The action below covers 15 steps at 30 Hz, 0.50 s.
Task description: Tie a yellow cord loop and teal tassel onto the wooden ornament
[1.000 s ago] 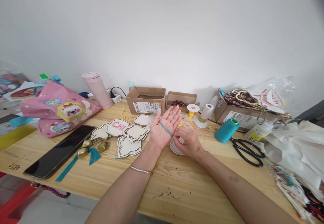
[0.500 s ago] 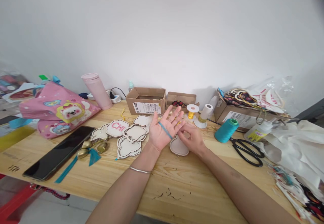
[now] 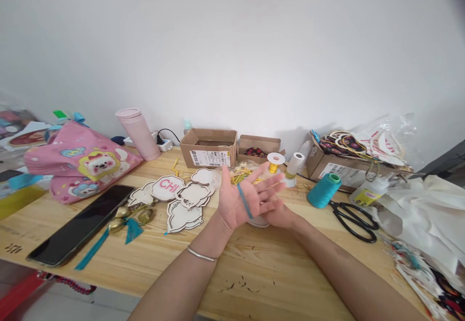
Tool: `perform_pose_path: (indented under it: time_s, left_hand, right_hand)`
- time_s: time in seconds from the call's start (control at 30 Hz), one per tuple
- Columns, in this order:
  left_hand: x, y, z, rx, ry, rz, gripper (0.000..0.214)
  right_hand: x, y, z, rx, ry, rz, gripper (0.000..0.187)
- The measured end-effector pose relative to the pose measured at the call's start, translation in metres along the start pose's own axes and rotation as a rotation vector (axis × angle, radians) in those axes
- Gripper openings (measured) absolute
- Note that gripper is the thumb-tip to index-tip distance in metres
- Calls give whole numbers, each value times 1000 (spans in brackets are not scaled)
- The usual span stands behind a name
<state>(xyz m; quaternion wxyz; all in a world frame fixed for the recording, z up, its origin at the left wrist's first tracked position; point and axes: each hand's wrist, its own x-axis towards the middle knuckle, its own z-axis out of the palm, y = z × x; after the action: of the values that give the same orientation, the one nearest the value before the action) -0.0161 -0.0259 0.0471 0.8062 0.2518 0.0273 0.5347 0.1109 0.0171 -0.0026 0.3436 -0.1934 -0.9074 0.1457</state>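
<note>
My left hand (image 3: 240, 197) is held palm up with its fingers stretched and spread. A band of teal thread (image 3: 245, 201) passes across its palm. Behind those fingers is my right hand (image 3: 281, 213), its own fingertips hidden, so I cannot see what they grip. Under both hands, a pale cloud-shaped piece (image 3: 258, 222) lies on the table, mostly covered. To the left are several white shaped pieces (image 3: 184, 214), one lettered "CHI". A teal thread cone (image 3: 324, 190) stands to the right, near black-handled scissors (image 3: 355, 221).
Cardboard boxes (image 3: 209, 149) line the wall, with yellow cord (image 3: 241, 175) and a yellow thread spool (image 3: 275, 162) before them. A glue bottle (image 3: 368, 191) is at right. At left are a phone (image 3: 82, 224), brass bells (image 3: 116, 221), a pink tumbler (image 3: 138, 134) and a pink bag (image 3: 83, 161).
My left hand has tilted and moved slightly right and down, its fingers now pointing right. My right hand has slid lower and behind the left fingers, covering more of the pale piece.
</note>
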Motion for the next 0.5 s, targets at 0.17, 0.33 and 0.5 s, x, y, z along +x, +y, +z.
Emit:
perform_pose_path:
  time_s: [0.17,0.33,0.5]
  left_hand:
    - [2,18,-6,-19,173,303,79]
    - [2,20,-9,-42,217,354,75]
    - [4,14,-13,-51,252,302,73]
  right_hand:
    - [17,-12,-19,13,-330,-59,21]
    - [24,-32,-44,-177,-452,-65,21]
    - [22,-47,-51,-293,-379,-181,29]
